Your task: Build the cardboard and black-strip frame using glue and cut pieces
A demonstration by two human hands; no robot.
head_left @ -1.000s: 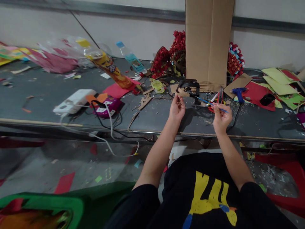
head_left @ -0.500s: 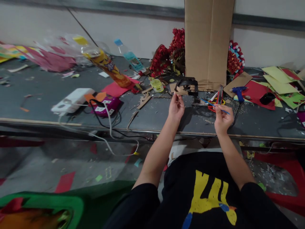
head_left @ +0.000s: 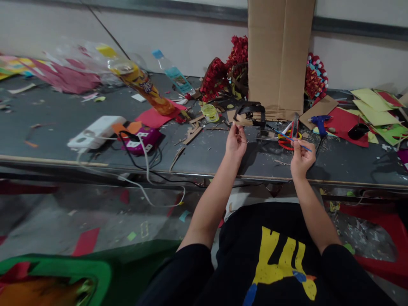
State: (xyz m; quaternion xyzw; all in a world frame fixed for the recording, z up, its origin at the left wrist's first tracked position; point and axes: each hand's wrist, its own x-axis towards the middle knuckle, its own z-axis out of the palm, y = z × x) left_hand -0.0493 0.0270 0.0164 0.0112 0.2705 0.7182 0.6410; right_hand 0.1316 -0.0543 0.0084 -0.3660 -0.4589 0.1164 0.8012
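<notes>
The left hand (head_left: 236,143) is nearly closed, and the tips of thumb and fingers pinch the lower left edge of a black and tan cardboard piece (head_left: 244,121). The right hand (head_left: 302,158) is also nearly closed, grasping one thin blue brush (head_left: 287,136) between thumb and fingers. The dark tip of the brush points toward the piece; if it touches the piece, I cannot tell. The piece is above the table (head_left: 194,163), in front of the tall cardboard panel (head_left: 279,55); it has curved black strips with open gaps and one bare tan part at the left hand.

The panel is flat, brown and creased along its length, with a rough lower edge. Left of it are crinkled red decorations (head_left: 215,79), and right of it is one round decoration (head_left: 315,80) with a beaded border. Two plastic bottles stand farther left: one orange drink bottle (head_left: 143,87) with yellow cap, and one clear bottle (head_left: 178,80) with blue cap. Nearer are one small yellow jar (head_left: 210,114), one white power strip (head_left: 97,132) and one purple box (head_left: 143,141). Near the right hand lie red and yellow handles (head_left: 282,143) and one blue glue gun (head_left: 320,123)
</notes>
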